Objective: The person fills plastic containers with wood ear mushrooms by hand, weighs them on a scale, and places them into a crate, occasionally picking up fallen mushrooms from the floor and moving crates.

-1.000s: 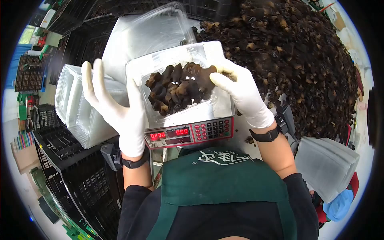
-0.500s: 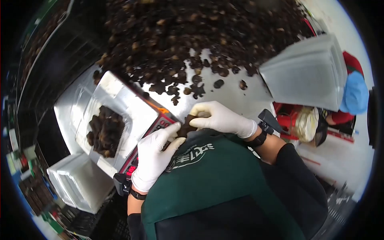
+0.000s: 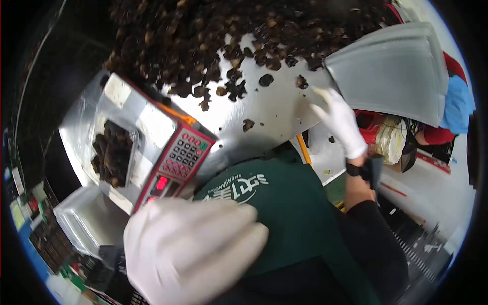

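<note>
My left hand (image 3: 190, 249), in a white glove, is raised close to the camera at the lower left. Motion smears its curled fingers, and whether anything is inside them is hidden. My right hand (image 3: 339, 119), also gloved in white, is over the right side of the metal table (image 3: 274, 109). Its fingers are apart and nothing is in them. Just beyond it stands a stack of clear plastic boxes (image 3: 389, 76). A small dark, wrinkled piece (image 3: 248, 125) lies on the table between the hands. A large heap of similar mushroom-like pieces (image 3: 203, 46) covers the far side.
To the left stands a weighing scale (image 3: 180, 157) with a keypad and red digits. A clear box of dark pieces (image 3: 114, 155) sits on it. More clear boxes (image 3: 91, 221) are stacked at lower left. At the right edge are a red bin (image 3: 368, 127) and someone's blue-covered arm (image 3: 457, 109).
My hands have separated from the dark piece they held together. The left has risen towards the camera; the right has moved right and opened. A small piece now shows on the table.
</note>
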`<state>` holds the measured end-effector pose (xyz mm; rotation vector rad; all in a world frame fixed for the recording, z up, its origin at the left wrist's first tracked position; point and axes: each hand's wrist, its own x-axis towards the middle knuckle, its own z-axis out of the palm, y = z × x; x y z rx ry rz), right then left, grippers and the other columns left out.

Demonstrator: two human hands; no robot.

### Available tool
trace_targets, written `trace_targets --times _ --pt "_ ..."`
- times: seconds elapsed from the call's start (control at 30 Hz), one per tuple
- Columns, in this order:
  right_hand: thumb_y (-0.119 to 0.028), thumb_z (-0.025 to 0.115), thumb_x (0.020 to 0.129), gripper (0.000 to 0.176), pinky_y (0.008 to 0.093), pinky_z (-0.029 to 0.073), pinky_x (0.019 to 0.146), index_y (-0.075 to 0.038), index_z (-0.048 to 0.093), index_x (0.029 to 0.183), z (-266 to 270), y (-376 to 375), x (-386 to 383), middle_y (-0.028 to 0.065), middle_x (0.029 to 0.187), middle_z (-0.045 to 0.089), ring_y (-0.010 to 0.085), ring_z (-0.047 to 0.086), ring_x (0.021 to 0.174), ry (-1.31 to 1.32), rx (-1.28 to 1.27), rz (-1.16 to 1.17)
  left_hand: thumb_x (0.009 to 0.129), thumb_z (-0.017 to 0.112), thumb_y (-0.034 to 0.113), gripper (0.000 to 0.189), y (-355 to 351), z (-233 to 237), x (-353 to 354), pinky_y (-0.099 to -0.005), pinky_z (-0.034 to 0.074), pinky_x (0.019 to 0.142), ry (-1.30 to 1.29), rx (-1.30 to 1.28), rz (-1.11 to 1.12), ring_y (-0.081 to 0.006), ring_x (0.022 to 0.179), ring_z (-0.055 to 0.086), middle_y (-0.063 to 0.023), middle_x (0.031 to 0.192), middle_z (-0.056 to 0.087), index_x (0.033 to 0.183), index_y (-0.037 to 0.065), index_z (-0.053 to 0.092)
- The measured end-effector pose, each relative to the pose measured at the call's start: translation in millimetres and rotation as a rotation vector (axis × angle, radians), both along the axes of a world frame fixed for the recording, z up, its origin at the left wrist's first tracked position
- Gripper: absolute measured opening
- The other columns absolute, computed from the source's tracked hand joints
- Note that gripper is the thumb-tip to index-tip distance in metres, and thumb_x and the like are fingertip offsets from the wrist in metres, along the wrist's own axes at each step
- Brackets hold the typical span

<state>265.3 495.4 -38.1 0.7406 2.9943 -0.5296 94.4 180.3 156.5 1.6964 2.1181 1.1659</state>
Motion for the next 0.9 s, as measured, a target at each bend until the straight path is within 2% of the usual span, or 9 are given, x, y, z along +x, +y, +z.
trace_targets --times 0.1,0.2,0.23,0.4,0.5,0.53,0.63,0.73,0.9 --pt "-0.029 0.072 0.082 0.064 0.0427 0.045 0.105 -0.018 0.051 0.142 -23 -52 -76 0.0135 0.143 0.050 0.0330 0.048 0.130 0.158 -0.144 0.179 0.069 0.074 0.005 0.022 7 24 24 -0.0311 0.051 0.064 0.081 -0.076 0.070 -0.0242 0.080 0.067 -0.0077 0.093 0.072 0.091 0.004 0.072" --pt "-0.034 0.076 0.078 0.072 0.0441 0.045 0.104 -0.019 0.050 0.143 -58 -79 -122 0.0154 0.143 0.049 0.0355 0.048 0.128 0.199 -0.065 0.258 0.064 0.077 0.005 0.023 11 17 50 -0.0278 0.050 0.061 0.122 0.067 0.325 -0.0207 0.076 0.066 -0.0039 0.090 0.073 0.087 0.006 0.072" --pt "-0.034 0.077 0.077 0.073 0.0435 0.045 0.102 -0.019 0.051 0.143 -64 -84 -132 0.0154 0.142 0.050 0.0351 0.050 0.126 0.176 -0.012 0.288 0.065 0.077 0.005 0.022 -1 20 31 -0.0273 0.050 0.060 0.200 0.014 0.192 -0.0204 0.074 0.065 -0.0042 0.091 0.073 0.086 0.006 0.072" --pt "-0.008 0.072 0.082 0.025 0.0362 0.047 0.096 -0.011 0.073 0.107 -92 -77 -145 0.0103 0.117 0.063 0.0289 0.057 0.113 0.432 -0.203 0.279 0.068 0.077 0.006 0.017 4 -14 47 -0.0251 0.049 0.057 0.338 0.178 0.358 -0.0188 0.073 0.065 -0.0037 0.091 0.073 0.084 0.007 0.071" --pt "-0.001 0.064 0.086 0.028 0.0346 0.049 0.098 -0.006 0.071 0.113 -90 -58 -151 0.0114 0.121 0.067 0.0265 0.064 0.106 0.568 -0.476 0.243 0.069 0.076 0.008 0.016 -2 -7 42 -0.0248 0.049 0.057 0.308 0.118 0.308 -0.0170 0.074 0.066 -0.0027 0.092 0.073 0.084 0.008 0.072" --pt "-0.002 0.059 0.091 0.029 0.0296 0.053 0.088 -0.005 0.071 0.117 -84 -50 -154 0.0093 0.124 0.068 0.0200 0.066 0.098 0.547 -0.395 0.292 0.069 0.076 0.009 0.015 -3 -6 40 -0.0246 0.049 0.057 0.312 0.117 0.302 -0.0165 0.074 0.066 -0.0024 0.092 0.073 0.083 0.008 0.072" --pt "-0.010 0.057 0.099 0.027 0.0183 0.047 0.061 -0.007 0.070 0.122 -64 -41 -156 0.0034 0.107 0.072 0.0042 0.061 0.080 0.246 -0.915 -0.051 0.070 0.076 0.010 0.014 -12 -6 36 -0.0243 0.049 0.057 0.328 0.125 0.329 -0.0147 0.075 0.067 -0.0014 0.093 0.073 0.083 0.009 0.073" --pt "-0.012 0.059 0.099 0.027 0.0185 0.042 0.057 -0.006 0.069 0.122 -60 -36 -160 0.0019 0.099 0.072 0.0029 0.054 0.071 0.380 -1.091 -0.156 0.070 0.076 0.012 0.012 -14 -6 36 -0.0240 0.049 0.058 0.360 0.178 0.391 -0.0129 0.076 0.067 -0.0004 0.093 0.073 0.082 0.010 0.073" --pt "-0.018 0.066 0.095 0.028 0.0201 0.043 0.062 -0.008 0.070 0.120 -49 -24 -170 0.0013 0.096 0.072 0.0054 0.055 0.068 0.257 -0.931 -0.181 0.068 0.074 0.013 0.016 -29 33 27 -0.0236 0.050 0.063 0.215 -0.043 0.282 -0.0126 0.080 0.067 0.0015 0.098 0.072 0.084 0.013 0.075"
